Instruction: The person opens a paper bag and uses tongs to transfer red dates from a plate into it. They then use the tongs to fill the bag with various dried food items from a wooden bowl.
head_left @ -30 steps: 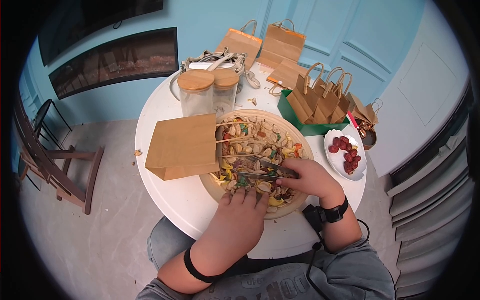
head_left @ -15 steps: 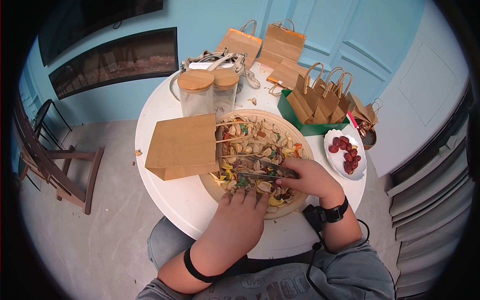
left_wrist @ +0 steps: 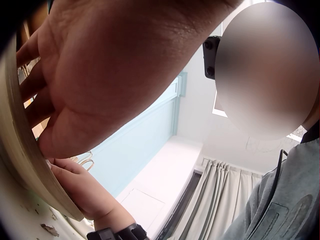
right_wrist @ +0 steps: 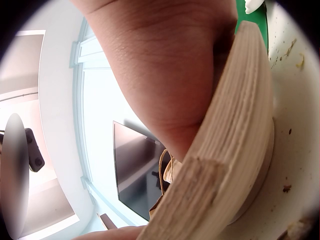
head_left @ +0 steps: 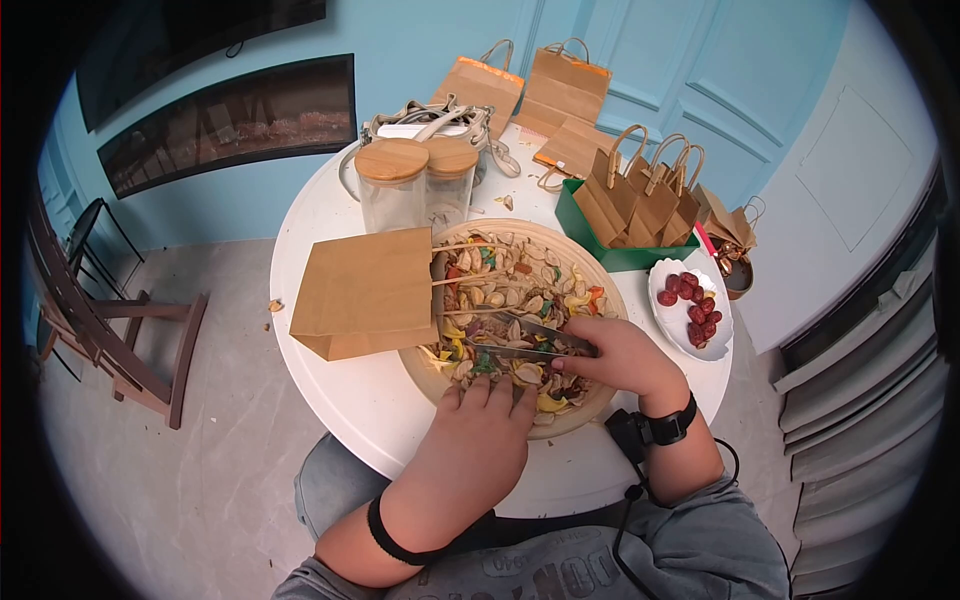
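Observation:
A round wooden tray (head_left: 612, 298) holds a mix of dried pale slices and colored pieces (head_left: 555, 285). My right hand (head_left: 625, 357) holds metal tongs (head_left: 515, 352) over the mix, their two arms spread apart and pointing left. My left hand (head_left: 470, 440) rests at the tray's near edge, palm down, its fingertips among the dried pieces. A brown paper bag (head_left: 365, 290) lies on its side at the tray's left, its handles reaching over the mix. Both wrist views show the hands close against the thick tray edge (right_wrist: 240, 105).
Behind the tray stand glass jars with wooden lids (head_left: 392, 162) and a pale handbag (head_left: 440, 122). A green box (head_left: 620, 258) of small paper bags and a white dish (head_left: 720, 338) of red dates sit right on the white table (head_left: 320, 390). Larger paper bags (head_left: 565, 90) stand at the back.

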